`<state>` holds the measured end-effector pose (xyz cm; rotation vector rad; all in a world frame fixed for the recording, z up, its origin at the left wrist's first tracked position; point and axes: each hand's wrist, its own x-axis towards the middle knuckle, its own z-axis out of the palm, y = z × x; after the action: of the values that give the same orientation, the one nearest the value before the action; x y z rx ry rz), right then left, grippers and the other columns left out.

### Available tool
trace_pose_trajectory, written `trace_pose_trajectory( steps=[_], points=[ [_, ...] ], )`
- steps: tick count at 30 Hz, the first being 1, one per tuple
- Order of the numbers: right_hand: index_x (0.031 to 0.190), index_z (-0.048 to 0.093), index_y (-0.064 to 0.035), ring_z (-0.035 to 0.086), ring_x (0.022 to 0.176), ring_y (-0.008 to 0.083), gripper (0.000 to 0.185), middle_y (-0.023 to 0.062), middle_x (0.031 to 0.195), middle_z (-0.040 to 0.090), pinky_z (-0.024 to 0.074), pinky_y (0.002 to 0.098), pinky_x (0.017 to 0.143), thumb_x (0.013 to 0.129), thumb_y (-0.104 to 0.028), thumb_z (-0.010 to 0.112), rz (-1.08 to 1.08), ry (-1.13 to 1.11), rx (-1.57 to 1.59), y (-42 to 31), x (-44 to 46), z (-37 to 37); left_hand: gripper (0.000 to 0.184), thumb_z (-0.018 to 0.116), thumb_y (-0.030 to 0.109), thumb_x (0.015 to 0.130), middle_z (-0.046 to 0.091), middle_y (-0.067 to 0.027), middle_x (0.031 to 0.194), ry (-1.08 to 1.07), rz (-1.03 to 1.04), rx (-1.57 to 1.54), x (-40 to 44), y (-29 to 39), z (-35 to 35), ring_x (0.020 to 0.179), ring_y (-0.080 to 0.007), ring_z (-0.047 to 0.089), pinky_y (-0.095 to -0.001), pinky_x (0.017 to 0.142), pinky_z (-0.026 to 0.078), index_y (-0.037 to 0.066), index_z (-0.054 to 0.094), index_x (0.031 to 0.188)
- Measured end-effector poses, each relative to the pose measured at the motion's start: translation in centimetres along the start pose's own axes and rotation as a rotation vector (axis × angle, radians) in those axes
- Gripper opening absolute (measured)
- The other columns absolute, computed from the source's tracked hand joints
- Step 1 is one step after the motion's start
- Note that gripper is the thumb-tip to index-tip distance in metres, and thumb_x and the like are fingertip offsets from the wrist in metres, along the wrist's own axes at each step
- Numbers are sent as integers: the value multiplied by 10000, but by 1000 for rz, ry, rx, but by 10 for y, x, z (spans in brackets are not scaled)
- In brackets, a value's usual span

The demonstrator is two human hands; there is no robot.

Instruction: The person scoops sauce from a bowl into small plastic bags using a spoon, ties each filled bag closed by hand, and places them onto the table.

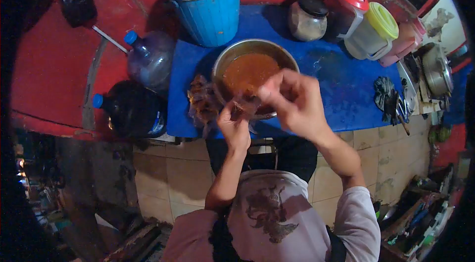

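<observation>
A metal bowl (pixel 289 53) of orange-brown sauce (pixel 250 70) stands in front of me on the blue table. At its near rim, my left hand (pixel 234 131) is closed on a small clear plastic bag (pixel 246 105) with something dark or brownish in it. Just right of the bag is my right hand (pixel 301 105), slightly blurred, its thumb and fingertips pinched together over the bowl's edge. What those fingers hold, if anything, cannot be made out. Left of the bowl lies a pile of small clear bags (pixel 203 101) with orange-brown contents.
A blue bucket (pixel 208 17) stands behind the bowl, with large bottles (pixel 151 59) to the left. A black-lidded jar (pixel 308 19) and several lidded pitchers (pixel 372 31) line the back right. Utensils (pixel 398 106) and a metal pot (pixel 436 70) sit at the right edge.
</observation>
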<state>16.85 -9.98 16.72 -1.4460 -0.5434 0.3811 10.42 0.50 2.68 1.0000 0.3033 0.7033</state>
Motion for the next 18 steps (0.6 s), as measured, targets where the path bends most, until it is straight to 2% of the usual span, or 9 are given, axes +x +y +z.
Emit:
trace_pose_trajectory(
  steps=[2,5,6,8,11,14,16,17,18],
  points=[
    [800,603,-9,588,537,72,84,13,655,622,431,207,474,853,-59,645,-216,-94,-277,6,-18,-5,345,644,-70,807,643,-123,1081,38,19,-53,1,0,0,959,-196,625,-317,859,518,-34,590,1146],
    [776,609,17,583,482,104,98,55,628,607,429,237,416,816,-43,675,-523,31,-340,11,-38,-3,216,657,-48,806,641,-154,1097,146,9,-17,1,6,6,966,-197,622,-332,853,524,-18,625,1018],
    [776,609,17,583,482,104,98,55,628,607,429,237,416,816,-43,675,-523,28,-339,16,-42,-7,216,657,-48,806,641,-154,1097,149,10,-17,1,2,2,966,-197,622,-332,853,524,-18,625,1018],
    [824,588,21,554,433,108,123,49,619,589,401,220,375,854,-78,654,-153,366,-50,25,-46,-14,185,631,-38,826,627,-159,1080,199,97,166,-2,-8,-11,974,-234,630,-336,845,529,-25,599,1008],
    [872,557,5,476,374,84,159,30,598,548,351,221,325,900,-143,610,-66,574,167,55,-27,-36,137,620,0,850,627,-148,1079,159,50,-61,-1,5,-7,958,-238,637,-361,850,526,22,585,980],
    [865,560,-1,439,372,63,155,21,612,551,335,217,322,898,-143,612,63,575,247,101,-23,-54,235,610,21,866,618,-106,1091,108,-95,-232,-4,14,-15,983,-217,621,-382,866,536,12,544,1091],
    [918,582,-15,405,405,36,126,-11,676,553,306,193,348,872,-118,637,145,561,180,122,-28,-52,316,596,88,892,573,-59,1148,128,-228,-479,-7,10,-22,1037,-172,581,-340,891,516,20,511,1188],
    [933,588,-23,425,453,30,121,-11,722,561,312,184,383,869,-112,637,147,578,154,124,-32,-50,399,585,137,905,531,-43,1187,-12,-222,-578,-8,5,-29,1050,-134,543,-291,886,492,28,467,1270],
    [948,593,-31,445,500,24,120,-11,768,570,317,175,417,866,-107,637,150,595,128,123,-36,-46,399,585,137,905,531,-43,1187,-14,-224,-578,-7,2,-33,1050,-134,543,-291,886,492,28,467,1270]
  ],
)
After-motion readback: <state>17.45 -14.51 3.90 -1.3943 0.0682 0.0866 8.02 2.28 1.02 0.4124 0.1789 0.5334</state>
